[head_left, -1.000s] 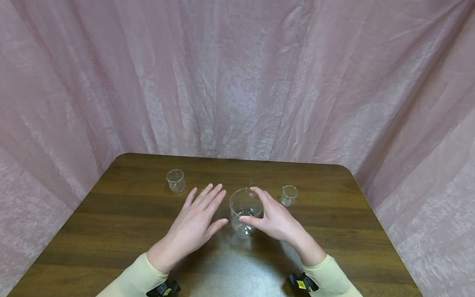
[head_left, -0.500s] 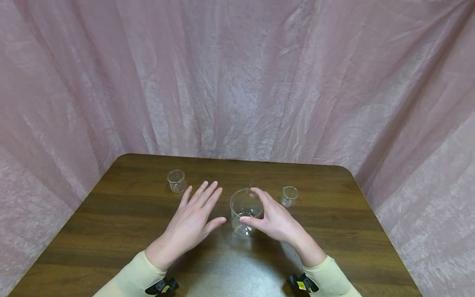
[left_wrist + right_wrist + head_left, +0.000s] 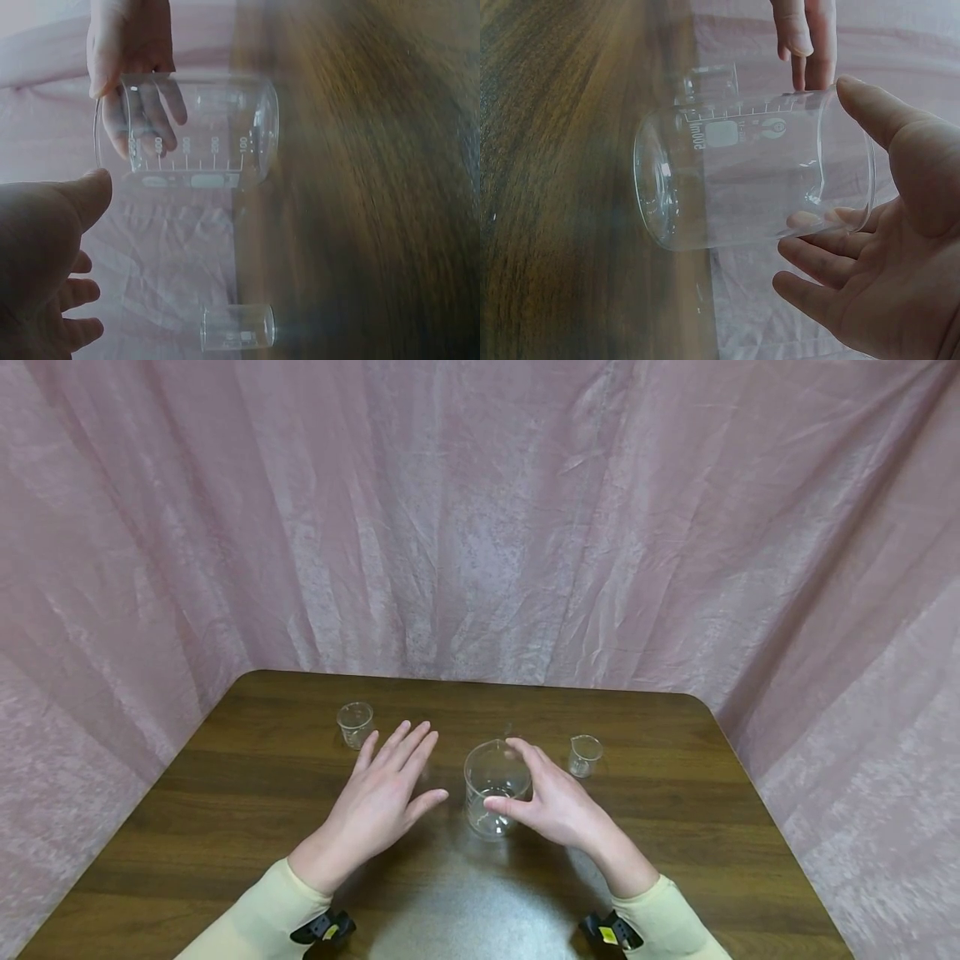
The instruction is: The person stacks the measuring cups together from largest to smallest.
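A large clear glass beaker (image 3: 480, 810), marked with white graduations, stands upright near the middle of the wooden table. My right hand (image 3: 562, 802) grips it near the rim from the right, the thumb on the near side. In the right wrist view, that hand's fingers curve behind the glass of the beaker (image 3: 735, 180). To the left of the beaker, my left hand (image 3: 375, 802) hovers palm down with straight, spread fingers, apart from the glass. Left of its fingertips is a small beaker (image 3: 354, 718), partly covered by the hand.
Another small beaker (image 3: 585, 756) stands to the right, just beyond the right hand. Behind the large beaker a faint glass edge shows. The wooden table (image 3: 675, 860) ends at a pink curtain (image 3: 480, 527).
My left hand has drifted left, away from the large beaker and toward the small beaker at the left. The right hand and the large beaker have stayed in place.
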The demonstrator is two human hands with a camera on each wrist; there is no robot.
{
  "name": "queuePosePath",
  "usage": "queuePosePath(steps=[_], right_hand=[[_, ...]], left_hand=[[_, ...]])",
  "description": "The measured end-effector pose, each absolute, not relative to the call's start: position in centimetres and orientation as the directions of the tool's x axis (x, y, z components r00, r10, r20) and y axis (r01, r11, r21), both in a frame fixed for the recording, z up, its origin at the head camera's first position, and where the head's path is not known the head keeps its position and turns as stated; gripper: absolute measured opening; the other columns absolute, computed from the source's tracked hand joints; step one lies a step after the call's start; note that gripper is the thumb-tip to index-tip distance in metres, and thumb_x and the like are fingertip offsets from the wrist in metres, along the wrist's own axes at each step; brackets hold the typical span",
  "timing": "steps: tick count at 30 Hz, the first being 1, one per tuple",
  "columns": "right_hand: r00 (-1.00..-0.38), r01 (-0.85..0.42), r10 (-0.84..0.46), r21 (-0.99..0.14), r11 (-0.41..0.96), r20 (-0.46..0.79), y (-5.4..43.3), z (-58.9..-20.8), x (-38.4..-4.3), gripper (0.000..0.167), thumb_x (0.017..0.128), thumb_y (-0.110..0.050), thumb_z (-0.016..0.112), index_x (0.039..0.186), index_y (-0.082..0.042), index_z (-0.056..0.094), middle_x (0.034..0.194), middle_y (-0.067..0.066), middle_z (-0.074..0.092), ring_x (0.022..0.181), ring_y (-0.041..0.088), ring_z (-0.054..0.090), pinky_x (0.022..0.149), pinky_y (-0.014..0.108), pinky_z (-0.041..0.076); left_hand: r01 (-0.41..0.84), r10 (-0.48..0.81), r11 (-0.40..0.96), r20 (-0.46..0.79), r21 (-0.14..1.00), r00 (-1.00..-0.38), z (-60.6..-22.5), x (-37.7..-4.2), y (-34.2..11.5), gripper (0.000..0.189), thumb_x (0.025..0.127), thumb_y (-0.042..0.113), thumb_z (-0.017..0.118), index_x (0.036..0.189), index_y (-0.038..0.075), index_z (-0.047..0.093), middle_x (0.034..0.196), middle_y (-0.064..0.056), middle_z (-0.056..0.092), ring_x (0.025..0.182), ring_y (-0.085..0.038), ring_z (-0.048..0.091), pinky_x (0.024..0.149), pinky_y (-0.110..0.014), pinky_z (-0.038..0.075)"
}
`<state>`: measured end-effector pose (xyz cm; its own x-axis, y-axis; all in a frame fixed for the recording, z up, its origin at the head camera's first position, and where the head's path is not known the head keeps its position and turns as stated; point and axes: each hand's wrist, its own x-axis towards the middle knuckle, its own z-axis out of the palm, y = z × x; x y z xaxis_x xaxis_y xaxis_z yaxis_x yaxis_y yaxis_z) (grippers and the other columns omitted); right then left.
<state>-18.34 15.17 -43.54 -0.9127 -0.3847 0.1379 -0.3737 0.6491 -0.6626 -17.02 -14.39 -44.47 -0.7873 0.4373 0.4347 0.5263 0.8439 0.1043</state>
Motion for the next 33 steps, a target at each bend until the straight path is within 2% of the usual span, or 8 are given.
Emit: queuePosePath(steps=[4, 8, 13, 15, 20, 23, 28, 33], right_hand=[[-0.914, -0.368, -0.384, -0.667, 0.648, 0.132, 15.2, -43.6, -18.4, 0.093, 0.093, -0.06, 0.085, 0.164, -0.012, 0.046, 0.152, 0.007, 0.063, 0.126, 0.032, 0.069, 0.111, 0.059, 0.051], [-0.914, -0.367, -0.383, -0.668, 0.647, 0.131, 15.2, -43.5, -18.3, 0.093, 0.093, -0.059, 0.085, 0.164, -0.013, 0.046, 0.152, 0.007, 0.063, 0.114, 0.031, 0.072, 0.109, 0.059, 0.051], [-0.917, -0.361, -0.379, -0.667, 0.652, 0.126, 15.2, -43.4, -18.3, 0.093, 0.093, -0.06, 0.085, 0.164, -0.014, 0.046, 0.153, 0.005, 0.063, 0.115, 0.031, 0.072, 0.109, 0.059, 0.051], [-0.918, -0.358, -0.377, -0.667, 0.653, 0.123, 15.2, -43.3, -18.3, 0.093, 0.093, -0.061, 0.085, 0.164, -0.015, 0.046, 0.153, 0.005, 0.062, 0.115, 0.03, 0.072, 0.109, 0.06, 0.051], [-0.919, -0.353, -0.375, -0.667, 0.656, 0.119, 15.1, -43.3, -18.2, 0.093, 0.092, -0.061, 0.085, 0.164, -0.016, 0.046, 0.154, 0.005, 0.062, 0.1, 0.02, 0.072, 0.108, 0.059, 0.052], [-0.92, -0.351, -0.374, -0.667, 0.658, 0.115, 15.2, -43.3, -18.2, 0.093, 0.093, -0.061, 0.085, 0.164, -0.016, 0.046, 0.154, 0.004, 0.062, 0.101, 0.02, 0.073, 0.109, 0.059, 0.052], [-0.921, -0.349, -0.373, -0.667, 0.658, 0.114, 15.2, -43.3, -18.2, 0.093, 0.093, -0.06, 0.085, 0.164, -0.015, 0.046, 0.154, 0.004, 0.062, 0.111, 0.028, 0.073, 0.11, 0.059, 0.051], [-0.923, -0.342, -0.37, -0.664, 0.665, 0.106, 15.3, -43.4, -18.2, 0.093, 0.092, -0.06, 0.086, 0.164, -0.018, 0.045, 0.154, 0.002, 0.061, 0.117, 0.027, 0.071, 0.112, 0.057, 0.05]], left_hand=[[0.516, 0.431, 0.85, 0.429, 0.103, -0.794, -44.5, -17.3, -14.6, 0.086, 0.102, 0.054, 0.078, 0.166, 0.006, 0.048, 0.173, -0.014, 0.043, 0.16, -0.04, 0.038, 0.128, -0.071, 0.022], [0.507, 0.421, 0.855, 0.428, 0.107, -0.8, -44.5, -17.6, -14.9, 0.086, 0.101, 0.053, 0.079, 0.166, 0.005, 0.048, 0.173, -0.015, 0.044, 0.16, -0.04, 0.038, 0.128, -0.071, 0.021], [0.496, 0.408, 0.861, 0.429, 0.112, -0.806, -44.5, -18.0, -15.2, 0.086, 0.101, 0.052, 0.079, 0.166, 0.005, 0.048, 0.172, -0.015, 0.045, 0.16, -0.04, 0.039, 0.128, -0.071, 0.022], [0.494, 0.405, 0.862, 0.429, 0.116, -0.808, -44.6, -18.1, -15.3, 0.085, 0.101, 0.052, 0.079, 0.165, 0.005, 0.049, 0.172, -0.014, 0.045, 0.159, -0.041, 0.039, 0.127, -0.071, 0.022], [0.492, 0.399, 0.862, 0.43, 0.126, -0.81, -44.6, -18.3, -15.5, 0.085, 0.102, 0.051, 0.079, 0.165, 0.004, 0.048, 0.172, -0.015, 0.045, 0.16, -0.04, 0.039, 0.127, -0.072, 0.022], [0.488, 0.395, 0.863, 0.43, 0.128, -0.812, -44.5, -18.6, -15.8, 0.085, 0.102, 0.052, 0.078, 0.166, 0.003, 0.048, 0.172, -0.015, 0.045, 0.161, -0.04, 0.037, 0.128, -0.072, 0.021], [0.478, 0.384, 0.868, 0.431, 0.131, -0.816, -44.5, -18.9, -16.2, 0.086, 0.102, 0.051, 0.078, 0.166, 0.003, 0.046, 0.172, -0.016, 0.045, 0.16, -0.041, 0.037, 0.127, -0.072, 0.021], [0.463, 0.371, 0.877, 0.429, 0.13, -0.824, -44.5, -19.3, -16.6, 0.086, 0.102, 0.051, 0.079, 0.166, 0.003, 0.046, 0.172, -0.016, 0.045, 0.16, -0.041, 0.038, 0.127, -0.072, 0.021]])
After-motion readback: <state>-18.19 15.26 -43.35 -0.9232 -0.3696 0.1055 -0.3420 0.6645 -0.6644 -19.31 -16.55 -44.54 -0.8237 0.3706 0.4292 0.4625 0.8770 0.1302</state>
